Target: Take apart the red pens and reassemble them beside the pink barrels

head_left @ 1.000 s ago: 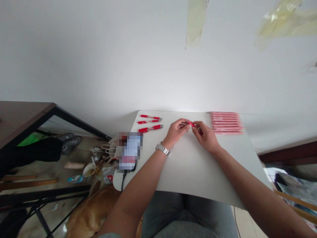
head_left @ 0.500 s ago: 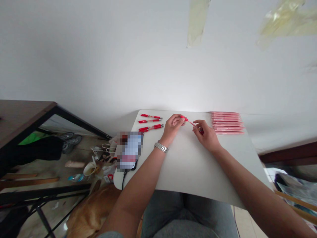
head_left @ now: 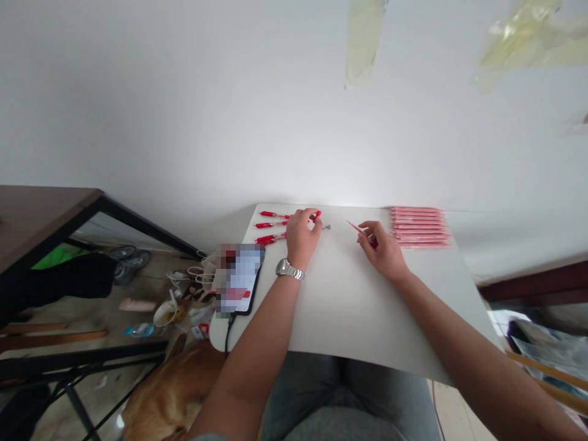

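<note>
My left hand (head_left: 302, 234) is closed on a short red pen part (head_left: 316, 215), beside several red pens (head_left: 271, 225) lying at the table's far left. A small grey piece (head_left: 326, 227) lies on the table just right of that hand. My right hand (head_left: 383, 252) pinches a thin red refill (head_left: 356, 227) that points up and left, with more red showing inside the fingers. A row of several pink pens (head_left: 420, 226) lies side by side to the right of my right hand.
The white table (head_left: 349, 306) holds a phone (head_left: 239, 278) with a cable at its left edge. Clutter, shoes and a brown dog (head_left: 169, 392) are on the floor at left, below a dark wooden table (head_left: 41, 217). My lap is below.
My hands have pulled apart. The left hand moved left toward the red pens with the red part, and the refill stays in my right hand. A small grey piece now lies on the table.
</note>
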A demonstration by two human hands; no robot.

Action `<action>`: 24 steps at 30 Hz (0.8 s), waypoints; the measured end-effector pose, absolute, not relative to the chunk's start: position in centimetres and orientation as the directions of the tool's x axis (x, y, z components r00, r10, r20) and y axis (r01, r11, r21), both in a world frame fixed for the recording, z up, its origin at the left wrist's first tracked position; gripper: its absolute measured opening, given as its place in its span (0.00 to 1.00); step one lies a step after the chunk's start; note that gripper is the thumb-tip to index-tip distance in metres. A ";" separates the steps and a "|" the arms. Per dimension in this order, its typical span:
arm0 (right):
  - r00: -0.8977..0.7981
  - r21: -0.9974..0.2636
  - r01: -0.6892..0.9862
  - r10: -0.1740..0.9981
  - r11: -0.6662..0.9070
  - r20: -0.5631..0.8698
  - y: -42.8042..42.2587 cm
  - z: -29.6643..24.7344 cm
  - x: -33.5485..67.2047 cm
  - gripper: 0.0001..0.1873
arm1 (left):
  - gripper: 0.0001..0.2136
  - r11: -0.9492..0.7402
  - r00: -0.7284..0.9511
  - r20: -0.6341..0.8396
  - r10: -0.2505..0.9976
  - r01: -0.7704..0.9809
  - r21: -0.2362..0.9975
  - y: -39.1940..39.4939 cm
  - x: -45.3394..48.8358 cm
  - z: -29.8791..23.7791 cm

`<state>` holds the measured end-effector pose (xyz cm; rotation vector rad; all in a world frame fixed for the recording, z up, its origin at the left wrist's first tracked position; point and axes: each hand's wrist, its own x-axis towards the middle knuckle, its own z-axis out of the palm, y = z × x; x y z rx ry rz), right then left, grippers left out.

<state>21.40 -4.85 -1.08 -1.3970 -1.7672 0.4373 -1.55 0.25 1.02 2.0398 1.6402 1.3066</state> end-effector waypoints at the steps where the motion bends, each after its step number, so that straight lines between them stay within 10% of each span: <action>1: -0.046 -0.699 0.638 0.922 0.323 0.384 -4.9 -1.1 21.4 0.18 | 0.07 -0.349 0.001 0.500 0.866 0.716 0.604 0.2 -1.6 0.9; 12: -0.048 -0.708 0.634 0.930 0.311 0.365 -5.0 -1.1 21.4 0.17 | 0.03 -0.213 0.048 0.408 0.912 0.905 0.369 -0.2 -1.2 0.8; 24: -0.039 -0.717 0.624 0.929 0.311 0.368 -5.0 -1.0 21.4 0.17 | 0.06 -0.213 0.036 0.421 0.906 0.900 0.382 -0.3 -1.0 0.9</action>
